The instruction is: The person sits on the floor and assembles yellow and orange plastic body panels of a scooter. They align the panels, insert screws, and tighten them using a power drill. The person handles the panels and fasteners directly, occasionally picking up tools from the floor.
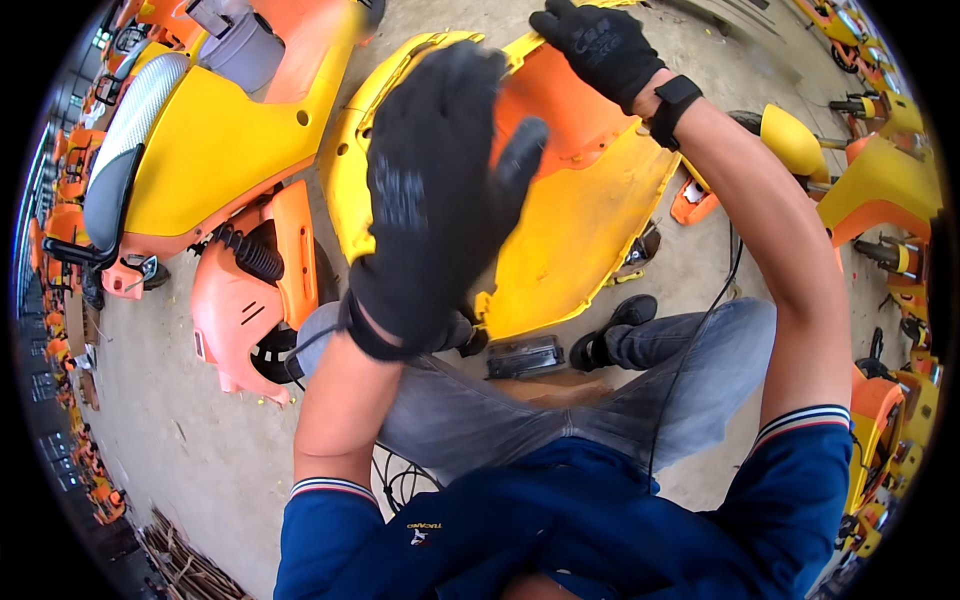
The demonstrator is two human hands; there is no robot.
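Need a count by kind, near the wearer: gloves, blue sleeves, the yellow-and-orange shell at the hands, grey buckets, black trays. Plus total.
Gloves: 2
Sleeves: 2
Shell: 1, counting both yellow sides as one
Bucket: 1
Tray: 1
Total: 7

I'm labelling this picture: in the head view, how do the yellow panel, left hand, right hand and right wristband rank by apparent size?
1. Yellow panel, partly hidden
2. Left hand, likely enlarged by nearness
3. Right hand
4. Right wristband
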